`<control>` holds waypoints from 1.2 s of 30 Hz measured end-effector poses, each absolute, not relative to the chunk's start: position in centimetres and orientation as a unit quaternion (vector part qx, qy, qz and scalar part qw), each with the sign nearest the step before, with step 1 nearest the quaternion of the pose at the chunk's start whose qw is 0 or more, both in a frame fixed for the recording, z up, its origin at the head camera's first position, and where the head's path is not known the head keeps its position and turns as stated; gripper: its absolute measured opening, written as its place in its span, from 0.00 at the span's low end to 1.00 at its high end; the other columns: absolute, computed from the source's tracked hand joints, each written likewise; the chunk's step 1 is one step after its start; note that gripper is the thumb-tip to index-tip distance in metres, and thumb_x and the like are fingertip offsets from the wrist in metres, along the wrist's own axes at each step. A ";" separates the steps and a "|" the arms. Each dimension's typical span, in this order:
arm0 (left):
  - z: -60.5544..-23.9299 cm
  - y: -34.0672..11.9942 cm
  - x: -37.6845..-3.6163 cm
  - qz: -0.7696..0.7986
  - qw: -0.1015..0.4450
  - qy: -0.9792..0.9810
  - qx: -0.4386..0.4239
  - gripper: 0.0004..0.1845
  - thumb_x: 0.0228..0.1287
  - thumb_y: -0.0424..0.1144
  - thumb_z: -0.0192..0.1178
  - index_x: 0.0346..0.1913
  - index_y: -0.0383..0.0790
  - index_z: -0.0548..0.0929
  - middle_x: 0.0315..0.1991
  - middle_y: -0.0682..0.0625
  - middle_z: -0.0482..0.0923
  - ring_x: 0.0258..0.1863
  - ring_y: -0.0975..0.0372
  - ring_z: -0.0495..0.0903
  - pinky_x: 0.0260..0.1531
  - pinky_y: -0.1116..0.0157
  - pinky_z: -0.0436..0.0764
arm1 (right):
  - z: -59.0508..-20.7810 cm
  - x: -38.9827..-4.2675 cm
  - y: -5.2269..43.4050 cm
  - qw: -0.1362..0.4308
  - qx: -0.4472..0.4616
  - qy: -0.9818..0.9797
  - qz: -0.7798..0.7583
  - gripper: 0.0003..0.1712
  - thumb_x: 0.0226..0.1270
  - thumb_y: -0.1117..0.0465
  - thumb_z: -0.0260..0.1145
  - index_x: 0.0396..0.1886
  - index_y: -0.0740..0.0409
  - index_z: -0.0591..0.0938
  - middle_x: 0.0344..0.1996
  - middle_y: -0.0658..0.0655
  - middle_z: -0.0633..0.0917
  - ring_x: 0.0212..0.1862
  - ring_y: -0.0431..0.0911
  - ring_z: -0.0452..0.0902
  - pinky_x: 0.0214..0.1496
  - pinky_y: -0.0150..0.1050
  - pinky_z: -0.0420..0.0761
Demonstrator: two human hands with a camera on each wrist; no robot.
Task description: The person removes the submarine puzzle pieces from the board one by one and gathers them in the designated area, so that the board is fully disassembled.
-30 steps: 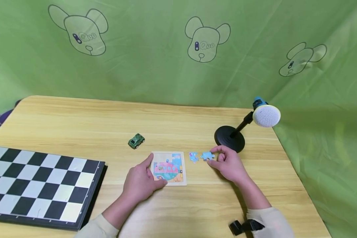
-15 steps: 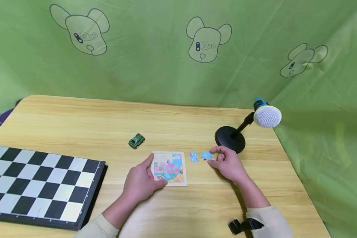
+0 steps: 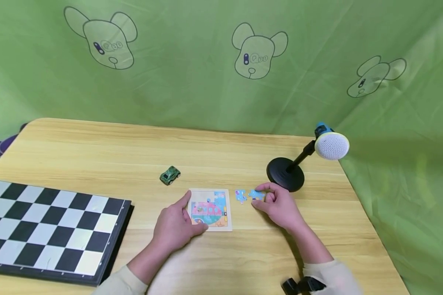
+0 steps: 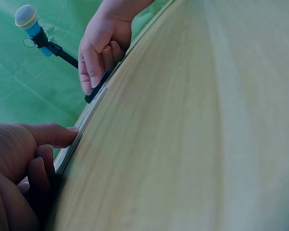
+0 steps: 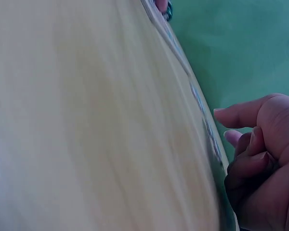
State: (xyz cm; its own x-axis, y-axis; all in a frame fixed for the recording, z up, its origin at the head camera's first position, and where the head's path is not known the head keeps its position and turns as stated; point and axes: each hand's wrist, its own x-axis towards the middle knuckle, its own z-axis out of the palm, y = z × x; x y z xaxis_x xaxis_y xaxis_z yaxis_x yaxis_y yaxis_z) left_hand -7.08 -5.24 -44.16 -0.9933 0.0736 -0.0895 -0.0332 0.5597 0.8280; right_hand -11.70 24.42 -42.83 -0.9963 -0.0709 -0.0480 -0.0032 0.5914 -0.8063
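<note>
A square jigsaw puzzle tray (image 3: pixel 229 213) lies on the table, partly filled with pink and blue pieces; its upper left is bare. My left hand (image 3: pixel 175 224) holds its left side, index finger at the top left corner and thumb (image 4: pixel 55 134) on the near edge. Two loose blue puzzle pieces lie to the right: one piece (image 3: pixel 240 196) nearer the tray, another piece (image 3: pixel 256 194) farther right. Over that farther piece is my right hand (image 3: pixel 280 207), thumb and index finger spread on either side, other fingers curled. In the right wrist view, the fingertips (image 5: pixel 220 111) appear apart from the pieces.
A microphone (image 3: pixel 331 145) on a round black stand (image 3: pixel 285 175) is just behind my right hand. A small green toy car (image 3: pixel 170 175) sits beyond the tray. At the left lies a black-and-white chessboard (image 3: pixel 55 229). Green cloth (image 3: pixel 192 82) hangs behind the table.
My right hand has moved slightly left, bringing thumb and index finger from the right end of the farther piece to over it. The left hand and tray stay put.
</note>
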 end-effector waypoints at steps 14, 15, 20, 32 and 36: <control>-44.2 -5.3 -7.2 0.463 0.062 0.884 0.011 0.55 0.40 0.45 0.82 0.74 0.33 0.66 0.17 0.54 0.71 0.17 0.63 0.69 0.17 0.65 0.65 | -41.9 -10.1 18.5 0.048 -0.106 0.874 -0.472 0.21 0.56 0.65 0.78 0.49 0.59 0.82 0.15 0.47 0.62 0.20 0.39 0.57 0.36 0.36 0.72; -44.2 -5.3 -7.2 0.463 0.062 0.884 0.011 0.55 0.40 0.45 0.82 0.74 0.33 0.66 0.17 0.54 0.71 0.17 0.63 0.69 0.17 0.65 0.64 | -42.3 -10.2 18.3 0.052 -0.111 0.872 -0.473 0.21 0.56 0.64 0.78 0.49 0.58 0.82 0.15 0.47 0.63 0.20 0.39 0.57 0.37 0.36 0.73; -44.1 -5.3 -7.2 0.464 0.057 0.884 0.016 0.55 0.40 0.45 0.82 0.73 0.32 0.67 0.17 0.55 0.71 0.16 0.64 0.69 0.16 0.65 0.65 | -42.5 -10.4 17.0 0.073 -0.132 0.874 -0.462 0.21 0.56 0.63 0.78 0.49 0.55 0.83 0.14 0.47 0.64 0.18 0.40 0.58 0.30 0.36 0.70; -44.2 -5.3 -7.3 0.461 0.058 0.885 0.016 0.55 0.40 0.46 0.82 0.73 0.32 0.66 0.17 0.56 0.71 0.16 0.64 0.69 0.16 0.65 0.65 | -42.4 -10.7 15.5 0.112 -0.139 0.891 -0.417 0.20 0.57 0.65 0.76 0.49 0.58 0.82 0.12 0.48 0.68 0.15 0.40 0.61 0.21 0.35 0.65; -44.3 -5.4 -7.3 0.460 0.055 0.886 0.016 0.55 0.40 0.46 0.82 0.73 0.32 0.66 0.17 0.56 0.71 0.16 0.64 0.69 0.16 0.65 0.66 | -42.2 -10.9 15.2 0.120 -0.130 0.895 -0.409 0.20 0.57 0.66 0.76 0.49 0.58 0.81 0.13 0.48 0.68 0.15 0.40 0.62 0.22 0.36 0.65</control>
